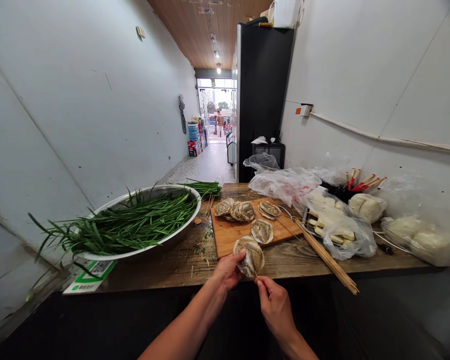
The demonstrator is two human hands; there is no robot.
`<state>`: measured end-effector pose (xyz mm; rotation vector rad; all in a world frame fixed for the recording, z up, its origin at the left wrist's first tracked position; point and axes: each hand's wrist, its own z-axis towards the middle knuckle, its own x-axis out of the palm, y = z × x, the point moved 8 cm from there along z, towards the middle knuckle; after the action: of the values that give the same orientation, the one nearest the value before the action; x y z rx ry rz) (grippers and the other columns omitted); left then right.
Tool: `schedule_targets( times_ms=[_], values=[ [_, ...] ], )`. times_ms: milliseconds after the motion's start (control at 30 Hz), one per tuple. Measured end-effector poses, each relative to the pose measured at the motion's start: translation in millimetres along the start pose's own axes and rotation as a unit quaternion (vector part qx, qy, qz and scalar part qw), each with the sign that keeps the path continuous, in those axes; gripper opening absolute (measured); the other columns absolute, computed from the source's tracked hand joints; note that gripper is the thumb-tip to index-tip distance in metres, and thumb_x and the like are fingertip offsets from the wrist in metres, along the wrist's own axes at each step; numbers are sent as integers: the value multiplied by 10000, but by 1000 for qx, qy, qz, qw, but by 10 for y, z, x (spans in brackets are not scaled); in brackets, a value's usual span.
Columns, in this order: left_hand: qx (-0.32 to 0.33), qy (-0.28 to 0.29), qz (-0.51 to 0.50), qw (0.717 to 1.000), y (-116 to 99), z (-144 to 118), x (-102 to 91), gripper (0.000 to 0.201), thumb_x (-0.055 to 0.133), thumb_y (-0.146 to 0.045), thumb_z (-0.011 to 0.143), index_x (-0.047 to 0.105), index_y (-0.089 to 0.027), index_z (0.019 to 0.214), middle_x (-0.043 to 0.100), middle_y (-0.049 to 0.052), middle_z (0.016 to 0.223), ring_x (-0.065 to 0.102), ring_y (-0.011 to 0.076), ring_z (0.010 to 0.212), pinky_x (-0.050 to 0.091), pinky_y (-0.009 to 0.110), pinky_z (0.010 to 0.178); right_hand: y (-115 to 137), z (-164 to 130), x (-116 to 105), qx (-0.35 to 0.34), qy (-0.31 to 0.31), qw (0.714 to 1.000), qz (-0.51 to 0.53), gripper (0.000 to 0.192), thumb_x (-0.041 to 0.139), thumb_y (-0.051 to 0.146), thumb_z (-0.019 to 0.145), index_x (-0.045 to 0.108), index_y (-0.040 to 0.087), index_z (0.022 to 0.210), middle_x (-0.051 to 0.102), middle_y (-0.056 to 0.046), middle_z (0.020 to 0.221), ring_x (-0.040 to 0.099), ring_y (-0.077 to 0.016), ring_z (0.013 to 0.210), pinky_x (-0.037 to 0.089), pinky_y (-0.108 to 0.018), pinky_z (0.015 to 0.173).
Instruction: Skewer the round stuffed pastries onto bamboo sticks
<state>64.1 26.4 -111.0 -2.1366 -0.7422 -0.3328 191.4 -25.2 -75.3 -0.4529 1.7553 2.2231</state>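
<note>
My left hand (227,272) holds a round, brownish ribbed food piece (249,256) at the front edge of the wooden cutting board (230,236). My right hand (273,302) pinches a thin bamboo skewer (255,274) whose tip goes into the underside of that piece. Several similar round pieces (243,211) lie on the board further back, some overlapping. A bundle of bamboo skewers (328,260) lies diagonally to the right of the board.
A big metal basin (174,235) full of green chives stands at the left. Plastic bags (285,185) with white dough-like lumps and tofu strips crowd the right side. A black fridge (262,95) stands behind; a corridor runs to a distant person.
</note>
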Motion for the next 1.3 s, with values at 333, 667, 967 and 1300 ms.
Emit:
schedule_targets(
  times_ms=[333, 667, 967, 1300],
  values=[
    [38, -8, 10, 999, -63, 112, -63, 59, 638, -91, 725, 597, -84, 683, 643, 61, 598, 596, 159, 500, 498, 286, 538, 48, 64, 33, 9, 41, 999, 13, 368, 384, 369, 873, 675, 145, 905, 695, -123, 871, 646, -224, 815, 462, -297, 747],
    [56, 4, 19, 998, -33, 130, -74, 113, 673, -117, 703, 591, -88, 632, 622, 50, 551, 571, 145, 463, 480, 268, 501, -105, 19, 124, 148, 66, 960, 230, 404, 567, 480, 726, 671, 109, 847, 345, 72, 421, 293, -61, 382, 195, -206, 390],
    [71, 0, 1, 998, -80, 191, -68, 124, 714, -122, 667, 592, -101, 664, 637, 47, 581, 588, 134, 490, 490, 244, 516, -105, -3, 356, 282, 169, 798, 505, 466, 715, 438, 618, 611, 106, 929, 321, 141, 385, 129, 9, 264, 75, -159, 290],
    [77, -13, -7, 997, -68, 194, -95, 145, 734, -141, 652, 595, -105, 664, 629, 33, 558, 580, 131, 461, 476, 236, 482, -129, 39, 278, 229, 119, 883, 392, 564, 680, 541, 616, 615, 84, 941, 235, 145, 388, 137, -1, 314, 54, -164, 332]
  ],
)
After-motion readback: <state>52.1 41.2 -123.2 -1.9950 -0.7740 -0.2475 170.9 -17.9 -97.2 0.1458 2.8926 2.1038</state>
